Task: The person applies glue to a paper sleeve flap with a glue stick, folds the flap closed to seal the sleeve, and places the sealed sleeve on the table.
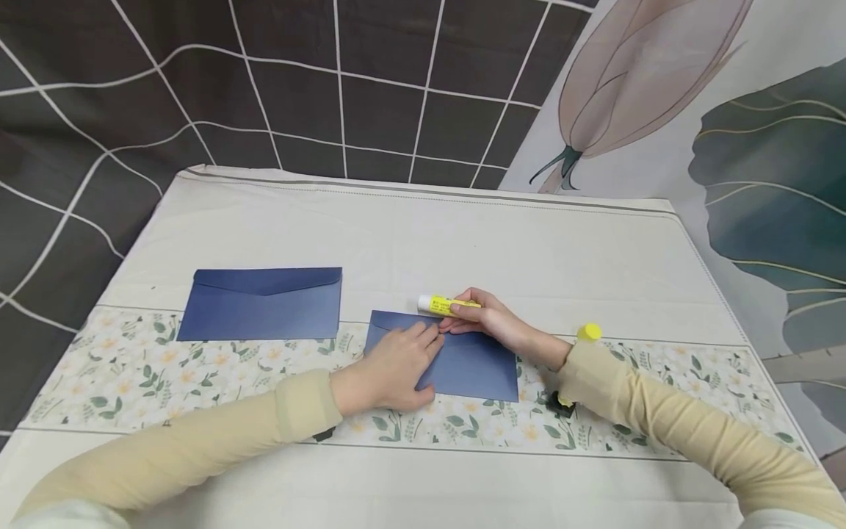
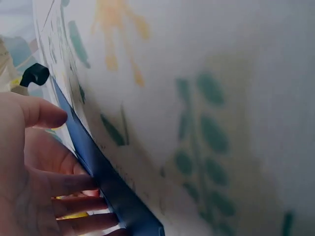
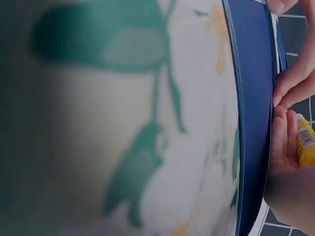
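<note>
A blue envelope [image 1: 472, 371] lies on the table's floral band, its flap edge on the far side. My left hand [image 1: 395, 367] rests on it, fingers extended toward the flap. In my right hand [image 1: 492, 319] is a yellow glue stick [image 1: 439, 305] with a white end pointing left; the lower fingers of that hand touch the flap beside my left fingertips. The right wrist view shows both hands meeting at the edge of the envelope [image 3: 256, 123], and the glue stick [image 3: 306, 142] lying across the right palm. In the left wrist view, straight left fingers [image 2: 81, 204] lie along the envelope [image 2: 115, 191].
A second blue envelope [image 1: 264, 312], flap folded down, lies to the left. The yellow cap [image 1: 590, 331] stands just beyond my right sleeve [image 1: 608, 375]. A white cloth [image 1: 396, 235] with a floral band covers the table, and a dark gridded curtain [image 1: 383, 117] hangs behind it.
</note>
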{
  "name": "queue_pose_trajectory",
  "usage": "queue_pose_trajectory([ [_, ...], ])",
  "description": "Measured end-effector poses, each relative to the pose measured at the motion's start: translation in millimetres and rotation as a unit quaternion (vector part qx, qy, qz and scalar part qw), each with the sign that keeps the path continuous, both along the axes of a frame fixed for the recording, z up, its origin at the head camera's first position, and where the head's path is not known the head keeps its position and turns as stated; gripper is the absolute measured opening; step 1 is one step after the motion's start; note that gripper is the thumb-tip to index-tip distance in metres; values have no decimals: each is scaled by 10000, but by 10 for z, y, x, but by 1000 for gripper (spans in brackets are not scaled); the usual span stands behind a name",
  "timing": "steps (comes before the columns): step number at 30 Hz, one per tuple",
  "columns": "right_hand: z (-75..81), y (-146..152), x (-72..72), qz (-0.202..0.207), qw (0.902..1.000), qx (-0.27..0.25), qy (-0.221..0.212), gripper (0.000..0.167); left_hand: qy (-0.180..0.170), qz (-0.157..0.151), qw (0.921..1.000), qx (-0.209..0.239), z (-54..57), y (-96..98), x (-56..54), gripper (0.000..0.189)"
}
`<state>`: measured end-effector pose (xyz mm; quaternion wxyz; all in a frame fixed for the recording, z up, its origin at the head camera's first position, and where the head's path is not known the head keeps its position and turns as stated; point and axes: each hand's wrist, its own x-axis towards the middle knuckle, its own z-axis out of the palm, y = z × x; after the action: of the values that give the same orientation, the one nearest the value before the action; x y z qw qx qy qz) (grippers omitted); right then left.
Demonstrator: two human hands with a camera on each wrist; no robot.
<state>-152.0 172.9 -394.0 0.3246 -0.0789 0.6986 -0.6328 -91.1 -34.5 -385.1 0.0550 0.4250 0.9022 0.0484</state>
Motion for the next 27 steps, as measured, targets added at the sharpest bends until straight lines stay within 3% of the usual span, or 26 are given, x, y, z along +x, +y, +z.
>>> queue_pose_trajectory([
  [9,-36,20,46,88,9992,265,302,30,-222,-15,9997,-81,13,-8,9,75],
  [15,-4,33,42,56,9993,297,224,29,-778,220,9967,66,-27,-90,26,80],
  [20,24,104,49,140,9976,532,421,32,-1251,356,9912,242,-54,-173,45,80],
  [27,22,263,58,140,9968,608,494,30,-1453,342,9880,406,-55,-252,38,77],
])
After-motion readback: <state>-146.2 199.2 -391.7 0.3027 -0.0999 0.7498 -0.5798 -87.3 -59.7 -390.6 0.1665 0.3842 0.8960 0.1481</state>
